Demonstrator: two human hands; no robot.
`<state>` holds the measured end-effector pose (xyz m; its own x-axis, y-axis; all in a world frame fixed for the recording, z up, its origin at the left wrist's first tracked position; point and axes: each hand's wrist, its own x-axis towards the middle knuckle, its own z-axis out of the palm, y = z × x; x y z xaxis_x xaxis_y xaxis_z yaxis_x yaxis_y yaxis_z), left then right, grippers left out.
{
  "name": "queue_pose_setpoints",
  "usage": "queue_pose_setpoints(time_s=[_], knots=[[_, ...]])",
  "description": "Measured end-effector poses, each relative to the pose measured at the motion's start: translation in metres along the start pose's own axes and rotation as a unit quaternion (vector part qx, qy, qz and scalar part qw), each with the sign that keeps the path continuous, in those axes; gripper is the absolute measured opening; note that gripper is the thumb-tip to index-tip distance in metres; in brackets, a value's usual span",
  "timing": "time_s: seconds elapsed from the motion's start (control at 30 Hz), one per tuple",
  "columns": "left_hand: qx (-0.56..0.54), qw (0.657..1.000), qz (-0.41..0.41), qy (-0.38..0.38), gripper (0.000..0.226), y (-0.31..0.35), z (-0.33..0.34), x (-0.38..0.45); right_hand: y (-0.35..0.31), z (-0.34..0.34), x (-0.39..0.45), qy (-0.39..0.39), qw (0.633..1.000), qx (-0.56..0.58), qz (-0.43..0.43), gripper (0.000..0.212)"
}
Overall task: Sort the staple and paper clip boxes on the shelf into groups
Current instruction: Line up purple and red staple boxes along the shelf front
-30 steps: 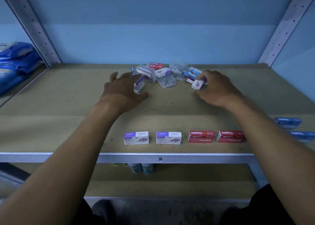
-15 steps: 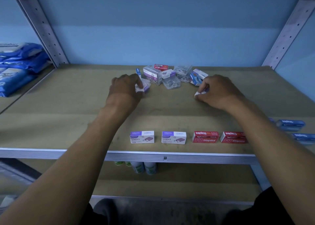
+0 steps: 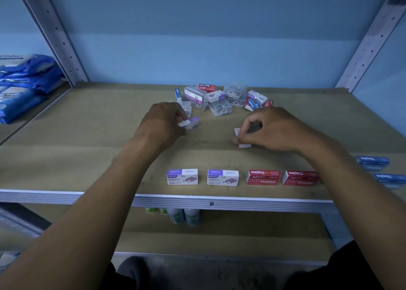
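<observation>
A jumble of small boxes (image 3: 219, 100) lies at the back of the wooden shelf (image 3: 87, 153): clear paper clip cases, purple-and-white, red and blue boxes. My left hand (image 3: 163, 120) grips a purple-and-white box (image 3: 191, 122) just in front of the jumble. My right hand (image 3: 274, 129) pinches a small white box (image 3: 240, 139) low over the shelf, mostly hidden by the fingers. Along the front edge stand two purple-and-white staple boxes (image 3: 182, 177) (image 3: 222, 177) and two red staple boxes (image 3: 263, 177) (image 3: 299, 178) in a row.
Two blue boxes (image 3: 372, 161) (image 3: 390, 178) lie at the shelf's right edge. Blue packets (image 3: 19, 85) are stacked on the neighbouring shelf to the left. Bottles (image 3: 184, 216) stand on the shelf below. Metal uprights (image 3: 55, 34) frame both back corners.
Both hands have drawn back from the jumble toward me, each bringing a small box; my left hand closed round the purple-and-white box it was reaching for.
</observation>
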<state>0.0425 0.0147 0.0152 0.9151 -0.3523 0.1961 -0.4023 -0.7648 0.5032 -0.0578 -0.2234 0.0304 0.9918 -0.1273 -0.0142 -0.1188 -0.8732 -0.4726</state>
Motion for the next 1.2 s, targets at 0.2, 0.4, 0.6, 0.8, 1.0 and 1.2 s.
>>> queue_pose_setpoints(time_s=[0.2,0.4,0.6,0.8,1.0,1.2], knots=[[-0.011,1.0,0.024,-0.017,0.02,-0.002,-0.004,-0.007,-0.003,0.002,-0.001,0.036,0.999,-0.012,0.031,0.031],[-0.022,0.999,0.037,-0.033,0.015,0.001,-0.01,-0.015,-0.01,0.007,-0.001,0.031,0.998,-0.013,0.059,0.027],[-0.027,0.997,0.045,-0.063,0.016,0.003,-0.013,-0.022,-0.016,0.005,-0.008,0.021,0.999,0.046,0.02,0.04],[-0.019,0.996,0.044,-0.079,0.022,0.006,-0.013,-0.028,-0.018,0.009,-0.01,0.025,0.997,0.072,-0.025,0.056],[-0.012,0.993,0.044,-0.108,0.036,0.009,-0.015,-0.031,-0.015,0.011,-0.01,0.012,0.997,0.071,-0.035,0.053],[0.006,0.982,0.157,-0.102,0.041,0.008,-0.02,-0.028,-0.012,0.012,-0.011,0.01,0.997,0.061,-0.046,0.047]])
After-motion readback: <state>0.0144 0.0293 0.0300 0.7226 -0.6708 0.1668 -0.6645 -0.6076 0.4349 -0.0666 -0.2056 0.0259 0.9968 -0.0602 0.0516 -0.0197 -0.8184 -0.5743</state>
